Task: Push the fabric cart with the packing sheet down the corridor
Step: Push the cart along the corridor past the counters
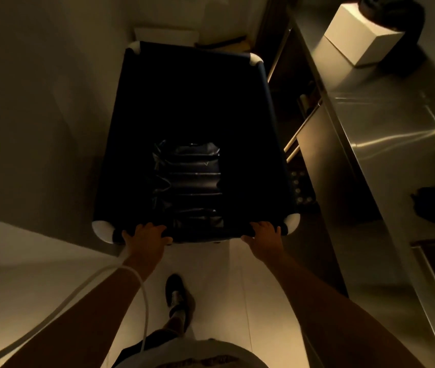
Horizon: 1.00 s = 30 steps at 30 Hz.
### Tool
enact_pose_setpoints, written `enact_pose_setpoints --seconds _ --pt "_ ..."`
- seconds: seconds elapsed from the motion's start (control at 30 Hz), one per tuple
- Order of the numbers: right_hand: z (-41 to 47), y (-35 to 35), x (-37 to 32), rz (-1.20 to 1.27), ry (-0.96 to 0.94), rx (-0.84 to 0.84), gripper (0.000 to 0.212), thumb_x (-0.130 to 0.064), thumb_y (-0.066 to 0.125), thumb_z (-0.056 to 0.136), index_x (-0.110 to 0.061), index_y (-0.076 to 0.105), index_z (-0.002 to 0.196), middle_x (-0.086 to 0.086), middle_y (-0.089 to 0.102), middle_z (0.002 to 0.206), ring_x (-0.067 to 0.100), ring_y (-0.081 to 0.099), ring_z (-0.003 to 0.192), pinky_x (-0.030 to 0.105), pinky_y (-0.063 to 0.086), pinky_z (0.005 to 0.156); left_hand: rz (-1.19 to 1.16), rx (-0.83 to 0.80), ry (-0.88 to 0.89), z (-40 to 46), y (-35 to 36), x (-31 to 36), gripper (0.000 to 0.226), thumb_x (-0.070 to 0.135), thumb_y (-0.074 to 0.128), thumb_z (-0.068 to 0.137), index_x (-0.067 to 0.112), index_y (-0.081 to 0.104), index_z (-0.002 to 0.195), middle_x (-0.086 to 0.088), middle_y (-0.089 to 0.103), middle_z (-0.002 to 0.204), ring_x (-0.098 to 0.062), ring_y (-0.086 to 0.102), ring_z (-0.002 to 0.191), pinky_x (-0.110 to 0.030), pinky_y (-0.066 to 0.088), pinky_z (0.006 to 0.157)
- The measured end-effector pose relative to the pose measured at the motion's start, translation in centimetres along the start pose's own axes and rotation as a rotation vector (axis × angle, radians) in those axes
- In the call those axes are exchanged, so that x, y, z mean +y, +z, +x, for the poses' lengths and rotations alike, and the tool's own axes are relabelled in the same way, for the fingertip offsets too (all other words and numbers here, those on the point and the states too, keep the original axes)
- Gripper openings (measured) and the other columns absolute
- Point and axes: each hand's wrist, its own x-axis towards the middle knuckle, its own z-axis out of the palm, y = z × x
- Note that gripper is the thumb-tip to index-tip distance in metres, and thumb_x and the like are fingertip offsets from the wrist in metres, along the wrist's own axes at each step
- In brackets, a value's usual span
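Observation:
A dark fabric cart (266, 110) with white corner caps fills the middle of the head view. At its bottom lies the packing sheet (192, 179), a ribbed, air-cushion style sheet, dim in the low light. My left hand (146, 235) grips the near rim of the cart towards its left corner. My right hand (264, 233) grips the same rim towards the right corner. Both arms reach straight forward, and one foot (176, 293) steps on the pale floor behind the cart.
A steel counter (386, 144) runs along the right, close to the cart's side, with a white box (359, 35) and a dark object (434, 205) on it. A grey wall (38, 107) stands on the left. A white cable (142, 288) loops over my left arm. White boards (166, 35) lie ahead.

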Motion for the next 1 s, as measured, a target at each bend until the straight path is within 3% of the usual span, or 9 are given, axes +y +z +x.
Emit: enact_pose_setpoints --seconds 0.43,0.8,1.0 --pt "9.6 -5.5 -2.6 -0.01 0.013 -0.032 0.051 -0.032 0.052 0.104 -0.024 0.04 0.154 0.005 0.04 0.158 0.025 0.028 0.152 0.057 0.009 0.127 -0.018 -0.034 0.036 8.8 -5.9 1.9 0.043 0.052 0.049 0.093 0.039 0.051 0.134 -0.003 0.052 0.14 -0.03 0.037 0.137 -0.07 0.014 0.116" --pt "18.2 -9.7 -4.4 0.014 -0.05 0.008 0.051 -0.029 0.056 0.102 -0.027 0.043 0.151 0.003 0.043 0.156 0.024 0.029 0.152 0.055 0.004 0.129 -0.067 0.015 0.014 16.3 -9.6 3.1 0.05 0.06 0.045 0.093 0.04 0.049 0.139 -0.003 0.05 0.146 -0.031 0.036 0.14 -0.066 0.011 0.119" --pt "23.6 -12.6 -4.7 -0.018 -0.108 0.04 0.048 -0.03 0.053 0.103 -0.027 0.045 0.15 0.001 0.047 0.153 0.025 0.031 0.151 0.057 0.007 0.128 -0.12 0.091 0.016 19.6 -11.6 4.4 0.043 0.054 0.046 0.096 0.041 0.052 0.136 0.001 0.054 0.144 -0.025 0.043 0.138 -0.06 0.013 0.12"
